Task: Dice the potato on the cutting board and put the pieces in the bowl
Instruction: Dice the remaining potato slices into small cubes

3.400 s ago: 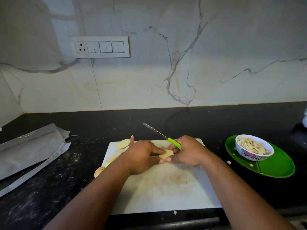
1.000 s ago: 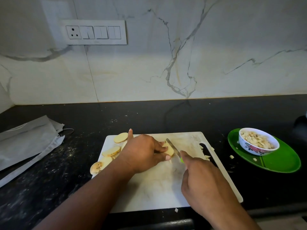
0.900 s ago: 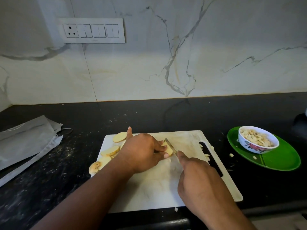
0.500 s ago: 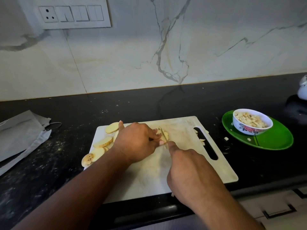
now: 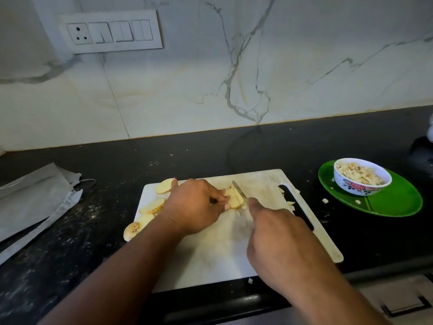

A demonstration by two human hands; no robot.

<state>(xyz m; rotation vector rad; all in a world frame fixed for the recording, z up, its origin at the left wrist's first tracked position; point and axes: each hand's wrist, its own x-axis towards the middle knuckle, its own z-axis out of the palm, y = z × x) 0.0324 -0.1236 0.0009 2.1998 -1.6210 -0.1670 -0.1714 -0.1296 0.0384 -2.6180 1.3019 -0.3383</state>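
Clearly the left hand [image 5: 195, 207] pinches the stacked potato slices [image 5: 232, 198] to steady them on the cutting board [image 5: 222, 249], while the right hand [image 5: 278, 242] grips the knife [image 5: 239, 190] cutting strips, bowl [image 5: 362, 177] waiting nearby.

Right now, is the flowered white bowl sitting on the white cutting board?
No, the flowered white bowl stands on the green oval plate, apart from the white cutting board.
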